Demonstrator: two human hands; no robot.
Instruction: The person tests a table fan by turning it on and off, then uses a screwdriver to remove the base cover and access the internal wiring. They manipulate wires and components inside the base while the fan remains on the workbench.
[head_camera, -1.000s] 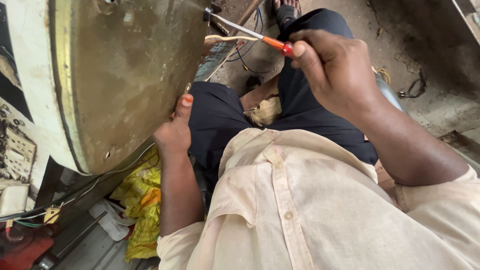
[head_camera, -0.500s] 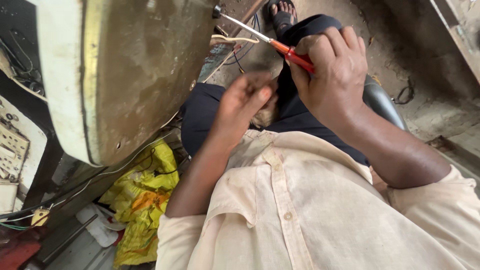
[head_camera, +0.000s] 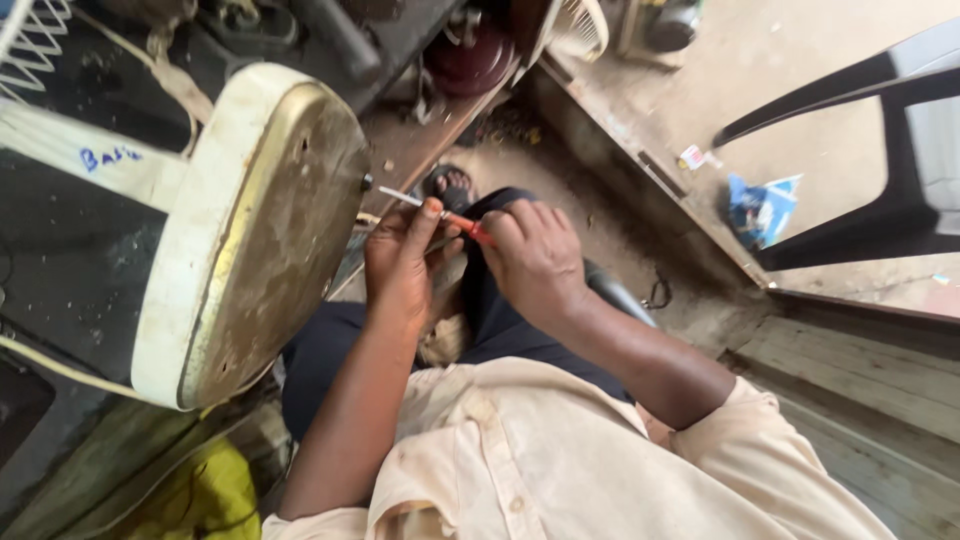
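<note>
The right hand (head_camera: 535, 262) has its grip closed round the red handle of a screwdriver (head_camera: 440, 215). The thin metal shaft runs out from the grip up and to the left, its tip at the edge of a round, dirty cream base (head_camera: 260, 235) tipped on its side. The left hand (head_camera: 400, 262) sits just beside the right, fingertips pinched on the shaft near the handle. Behind both hands lies a sandalled foot (head_camera: 452, 185).
</note>
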